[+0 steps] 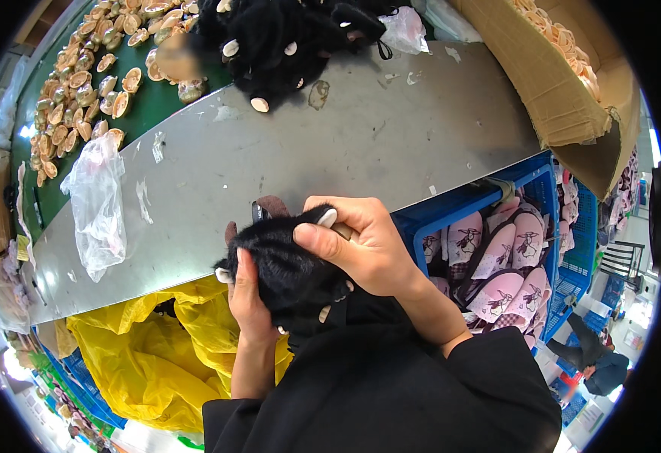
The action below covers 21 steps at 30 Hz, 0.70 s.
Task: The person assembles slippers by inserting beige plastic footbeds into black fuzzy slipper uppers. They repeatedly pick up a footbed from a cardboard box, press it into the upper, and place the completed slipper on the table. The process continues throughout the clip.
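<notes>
Close to my body, at the near edge of the metal table (361, 128), I hold a black furry plush piece (277, 260) with small pale ear-like tips and some brown fabric at its far side. My left hand (250, 302) is closed on its left side, thumb pressed against the fur. My right hand (364, 245) pinches a pale-tipped corner at the upper right between thumb and fingers. The underside is hidden by my hands. Farther away lies a heap of similar black plush pieces (277, 49) with pale tips.
Many gold-and-peach half shells (81, 98) cover the green surface (145, 121) at far left. A clear plastic bag (98, 204) lies left. A yellow bag (149, 355) hangs below. Right are a blue crate (451, 202) of pink slippers (497, 298) and a cardboard box (534, 83).
</notes>
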Available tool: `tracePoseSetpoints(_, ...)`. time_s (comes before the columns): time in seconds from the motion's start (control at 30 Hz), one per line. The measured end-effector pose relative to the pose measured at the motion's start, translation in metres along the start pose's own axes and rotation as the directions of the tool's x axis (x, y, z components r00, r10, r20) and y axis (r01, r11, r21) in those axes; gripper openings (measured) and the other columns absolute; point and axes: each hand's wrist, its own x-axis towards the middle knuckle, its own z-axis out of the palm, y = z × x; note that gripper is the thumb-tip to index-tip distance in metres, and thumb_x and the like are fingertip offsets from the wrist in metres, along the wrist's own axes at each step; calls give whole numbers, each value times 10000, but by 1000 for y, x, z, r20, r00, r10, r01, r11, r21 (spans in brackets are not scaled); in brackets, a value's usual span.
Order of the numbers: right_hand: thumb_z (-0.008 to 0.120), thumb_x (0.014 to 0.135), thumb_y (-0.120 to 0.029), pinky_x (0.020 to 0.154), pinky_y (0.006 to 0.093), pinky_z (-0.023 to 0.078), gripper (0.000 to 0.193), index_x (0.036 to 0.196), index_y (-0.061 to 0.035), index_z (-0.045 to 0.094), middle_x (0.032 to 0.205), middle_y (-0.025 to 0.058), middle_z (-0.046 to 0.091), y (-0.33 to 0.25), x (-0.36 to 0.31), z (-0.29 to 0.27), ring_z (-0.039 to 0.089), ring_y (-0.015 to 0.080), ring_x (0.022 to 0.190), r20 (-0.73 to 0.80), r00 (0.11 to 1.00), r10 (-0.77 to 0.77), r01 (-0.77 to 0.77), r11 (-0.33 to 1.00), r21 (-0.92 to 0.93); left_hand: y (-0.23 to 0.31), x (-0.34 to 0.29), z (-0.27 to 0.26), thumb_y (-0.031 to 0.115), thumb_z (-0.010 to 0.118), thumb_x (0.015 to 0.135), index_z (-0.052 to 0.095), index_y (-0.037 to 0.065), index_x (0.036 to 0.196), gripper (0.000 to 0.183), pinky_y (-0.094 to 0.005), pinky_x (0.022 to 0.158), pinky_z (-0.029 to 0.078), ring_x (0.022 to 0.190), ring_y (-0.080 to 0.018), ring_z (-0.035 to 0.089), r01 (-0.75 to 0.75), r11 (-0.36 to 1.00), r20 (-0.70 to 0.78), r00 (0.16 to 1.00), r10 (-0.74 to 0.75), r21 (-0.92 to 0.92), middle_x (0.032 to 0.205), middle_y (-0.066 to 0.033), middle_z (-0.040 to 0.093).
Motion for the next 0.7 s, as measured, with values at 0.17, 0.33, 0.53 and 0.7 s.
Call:
tracePoseSetpoints(0.17,680,1014,-178,542,198,261,229,865,-31,587,695,-101,416,3,1,9,323,-14,644,-42,998,-54,55,998,41,-3,2,-4,292,431,1111,143,90,1621,620,-452,1160,402,1378,-303,482,53,998,22,998,-53,-24,1545,-186,412)
tracePoseSetpoints(0.33,682,1016,-183,552,190,249,236,860,-46,570,718,-107,408,-5,-2,4,314,-14,650,-45,997,-63,62,998,-16,-4,5,-9,322,479,1095,163,89,1618,654,-453,1168,395,1392,-304,471,58,998,112,992,-57,-8,1549,-180,411)
tracePoseSetpoints(0.53,673,1018,-165,555,198,289,227,870,-26,572,720,-72,436,-4,-3,-1,353,0,650,-62,994,-92,91,996,-17,-2,1,-7,326,680,990,315,13,1540,731,-442,1157,412,1360,-302,512,129,992,144,981,-128,1,1480,-162,496)
tracePoseSetpoints(0.7,693,987,-118,568,243,385,183,899,12,599,713,0,505,-2,-1,-1,457,51,639,-73,993,-88,83,995,-60,9,6,14,229,827,853,536,-57,1369,658,-391,1063,492,1192,-257,640,46,998,222,974,-52,34,1257,-137,664)
